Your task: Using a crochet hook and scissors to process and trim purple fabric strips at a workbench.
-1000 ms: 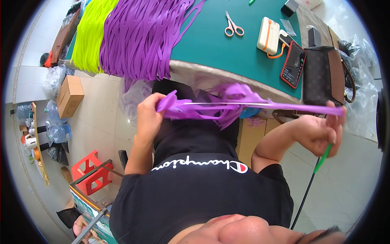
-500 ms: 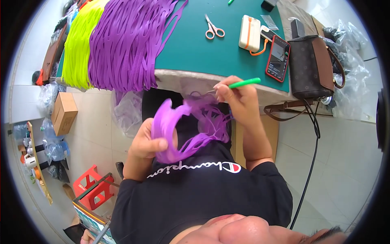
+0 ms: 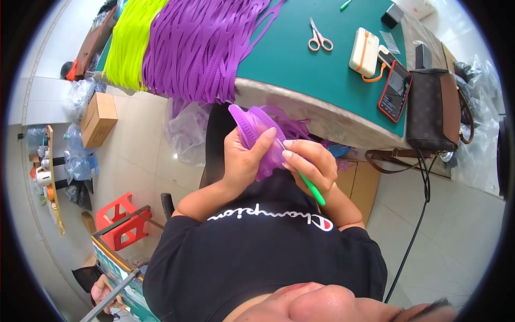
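Purple straps [image 3: 257,126], beside bench [image 3: 300,72]: likely light, soft; best held bunched. Left grip [image 3: 244,160]: clasping straps. Right grip [image 3: 316,162]: pinching green tool [image 3: 312,189].

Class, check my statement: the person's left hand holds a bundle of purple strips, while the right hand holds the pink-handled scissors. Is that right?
Not quite. The head view shows the right hand holding a green-handled tool; the pink-handled scissors lie on the green tabletop. The left hand does hold a bundle of purple strips.
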`<state>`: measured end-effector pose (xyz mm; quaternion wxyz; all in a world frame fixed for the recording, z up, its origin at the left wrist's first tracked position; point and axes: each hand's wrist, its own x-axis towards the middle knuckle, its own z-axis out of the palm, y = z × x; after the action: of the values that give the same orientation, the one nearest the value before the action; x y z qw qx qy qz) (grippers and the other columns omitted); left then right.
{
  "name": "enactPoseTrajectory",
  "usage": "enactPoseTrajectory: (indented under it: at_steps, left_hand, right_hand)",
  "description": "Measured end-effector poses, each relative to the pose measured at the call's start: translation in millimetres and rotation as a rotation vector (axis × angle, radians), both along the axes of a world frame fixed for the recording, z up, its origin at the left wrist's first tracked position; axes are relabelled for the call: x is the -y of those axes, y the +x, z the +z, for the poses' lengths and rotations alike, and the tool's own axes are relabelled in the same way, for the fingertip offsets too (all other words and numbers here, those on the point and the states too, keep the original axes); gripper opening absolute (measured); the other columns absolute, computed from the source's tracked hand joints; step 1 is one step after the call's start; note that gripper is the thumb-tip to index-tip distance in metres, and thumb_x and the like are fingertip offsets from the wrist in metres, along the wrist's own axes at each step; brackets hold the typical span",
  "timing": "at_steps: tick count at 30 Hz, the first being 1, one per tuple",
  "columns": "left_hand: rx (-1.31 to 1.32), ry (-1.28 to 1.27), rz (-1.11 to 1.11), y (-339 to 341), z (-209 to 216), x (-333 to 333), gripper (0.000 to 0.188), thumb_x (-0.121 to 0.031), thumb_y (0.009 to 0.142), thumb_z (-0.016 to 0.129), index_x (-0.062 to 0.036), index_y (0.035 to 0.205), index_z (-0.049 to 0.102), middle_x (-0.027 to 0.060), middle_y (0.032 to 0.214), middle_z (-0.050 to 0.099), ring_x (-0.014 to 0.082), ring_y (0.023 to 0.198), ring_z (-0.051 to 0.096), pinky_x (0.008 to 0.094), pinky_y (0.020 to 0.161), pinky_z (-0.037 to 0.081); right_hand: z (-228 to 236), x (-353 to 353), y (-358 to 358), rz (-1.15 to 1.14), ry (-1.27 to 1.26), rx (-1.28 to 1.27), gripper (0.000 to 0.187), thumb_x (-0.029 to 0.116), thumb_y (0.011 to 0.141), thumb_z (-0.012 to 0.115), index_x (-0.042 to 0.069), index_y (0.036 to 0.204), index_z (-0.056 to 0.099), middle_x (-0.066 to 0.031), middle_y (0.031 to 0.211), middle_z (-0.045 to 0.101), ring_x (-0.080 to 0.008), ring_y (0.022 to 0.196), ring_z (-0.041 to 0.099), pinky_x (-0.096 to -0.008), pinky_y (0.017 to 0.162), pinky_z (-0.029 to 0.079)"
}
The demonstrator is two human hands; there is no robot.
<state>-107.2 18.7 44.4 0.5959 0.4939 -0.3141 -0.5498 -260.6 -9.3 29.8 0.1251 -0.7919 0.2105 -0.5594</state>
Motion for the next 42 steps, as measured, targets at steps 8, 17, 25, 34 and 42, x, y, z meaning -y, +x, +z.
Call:
enactPoseTrajectory:
  at_steps: [8, 17, 25, 34, 42]
  left_hand:
    - [0.011, -0.017, 0.006, 6.6, -6.9, -3.0, 0.01, -0.011, 0.088, 0.065, -0.0024, 0.09, 0.061, 0.0012, 0.078, 0.064, 0.0053, 0.068, 0.058, 0.0212, 0.062, 0.047]
    - [0.3, -0.128, 0.068, 5.1, -4.0, -2.8, 0.006, -0.005, 0.085, 0.066, -0.0008, 0.087, 0.062, 0.0006, 0.074, 0.064, 0.005, 0.066, 0.058, 0.0217, 0.059, 0.047]
    - [0.279, -0.051, 0.068, 9.4, -2.6, -5.8, 0.007, -0.007, 0.087, 0.065, -0.0011, 0.09, 0.062, 0.0005, 0.077, 0.063, 0.0055, 0.067, 0.058, 0.0216, 0.06, 0.047]
    - [-0.057, 0.011, -0.082, 13.8, -12.6, -2.4, 0.02, -0.015, 0.09, 0.063, -0.003, 0.105, 0.055, 0.0014, 0.09, 0.061, 0.0067, 0.079, 0.057, 0.0222, 0.071, 0.047]
    - [0.017, 0.007, -0.222, 16.0, -2.3, -6.9, 0.038, -0.004, 0.081, 0.068, -0.001, 0.114, 0.051, 0.0028, 0.096, 0.061, 0.0092, 0.088, 0.06, 0.0257, 0.079, 0.048]
  right_hand:
    - [-0.2, -0.4, 4.5, -0.004, 0.004, -0.041, 0.028, -0.001, 0.069, 0.072, 0.0, 0.096, 0.063, -0.016, 0.092, 0.065, -0.0282, 0.079, 0.066, -0.0338, 0.067, 0.056]
    - [24.7, -7.6, 3.4, -0.128, 0.237, -0.339, 0.021, 0.003, 0.07, 0.071, 0.004, 0.09, 0.063, -0.0088, 0.085, 0.057, -0.0287, 0.082, 0.056, -0.0369, 0.07, 0.047]
    - [22.3, -2.0, 5.2, -0.008, 0.272, -0.231, 0.012, 0.005, 0.072, 0.069, 0.005, 0.081, 0.061, -0.0075, 0.078, 0.057, -0.0268, 0.077, 0.054, -0.036, 0.069, 0.042]
    - [10.3, -4.8, 1.9, 0.147, 0.886, 0.191, 0.016, 0.001, 0.084, 0.066, 0.004, 0.087, 0.051, -0.0082, 0.088, 0.06, -0.0093, 0.078, 0.054, -0.0238, 0.068, 0.044]
    - [7.7, -2.4, 1.0, 0.473, 1.162, 0.525, 0.029, -0.005, 0.083, 0.063, 0.01, 0.081, 0.038, -0.0067, 0.083, 0.054, -0.0088, 0.073, 0.046, -0.0218, 0.064, 0.039]
